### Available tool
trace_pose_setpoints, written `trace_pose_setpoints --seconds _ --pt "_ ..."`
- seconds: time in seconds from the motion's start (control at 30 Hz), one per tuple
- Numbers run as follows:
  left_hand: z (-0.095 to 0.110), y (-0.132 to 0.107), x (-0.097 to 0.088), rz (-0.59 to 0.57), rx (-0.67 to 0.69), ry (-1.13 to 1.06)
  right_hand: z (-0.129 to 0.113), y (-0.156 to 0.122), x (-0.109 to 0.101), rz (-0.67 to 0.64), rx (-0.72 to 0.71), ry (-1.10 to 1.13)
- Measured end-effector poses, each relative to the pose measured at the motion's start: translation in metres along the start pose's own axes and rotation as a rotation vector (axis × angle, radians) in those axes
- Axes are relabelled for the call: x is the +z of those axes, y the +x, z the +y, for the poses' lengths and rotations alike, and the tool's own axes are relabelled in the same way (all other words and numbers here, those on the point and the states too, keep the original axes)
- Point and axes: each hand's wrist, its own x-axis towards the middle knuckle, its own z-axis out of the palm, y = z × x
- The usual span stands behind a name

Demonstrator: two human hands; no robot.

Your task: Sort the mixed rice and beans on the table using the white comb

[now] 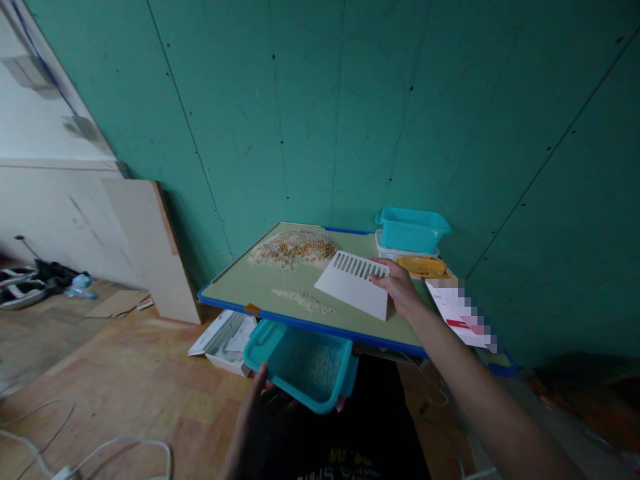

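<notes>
My right hand (400, 288) grips the edge of a white slotted scraper (354, 283) that rests on the green tabletop (240, 283). Left of the scraper lies a thin line of white grains (304, 301). Farther back sits a mixed pile of yellow and white grains (294, 249). My left hand (260, 397) holds a turquoise plastic tub (303, 363) just below the table's blue front edge; white grains lie in the tub's bottom.
At the table's back right a second turquoise tub (412, 229) is stacked on a white container, with a yellow item (423, 267) and a printed sheet (457, 312) beside it. A white tray (225, 341) and a board (150, 247) stand on the floor; cables (100, 450) lie lower left.
</notes>
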Motion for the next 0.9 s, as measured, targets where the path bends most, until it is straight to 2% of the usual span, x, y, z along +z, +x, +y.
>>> trace_pose_setpoints --seconds 0.17,0.33,0.43,0.6,0.8,0.9 --pt "-0.008 0.005 -0.012 -0.157 0.090 -0.057 -0.007 -0.005 -0.001 -0.022 0.166 -0.065" --pt "-0.015 0.007 -0.023 -0.293 0.185 -0.073 -0.012 -0.010 -0.001 -0.093 0.183 -0.118" --pt "-0.013 0.010 -0.024 -0.294 0.208 -0.083 -0.013 -0.013 0.001 -0.186 0.189 -0.099" --pt "-0.004 0.016 -0.019 -0.242 0.077 0.012 -0.011 -0.015 0.004 -0.284 0.129 -0.068" --pt "-0.001 0.020 -0.021 -0.331 0.060 0.014 -0.005 -0.016 0.007 -0.401 0.107 -0.046" --pt "-0.001 0.020 -0.022 -0.327 0.052 -0.022 -0.010 -0.018 0.008 -0.392 0.127 0.016"
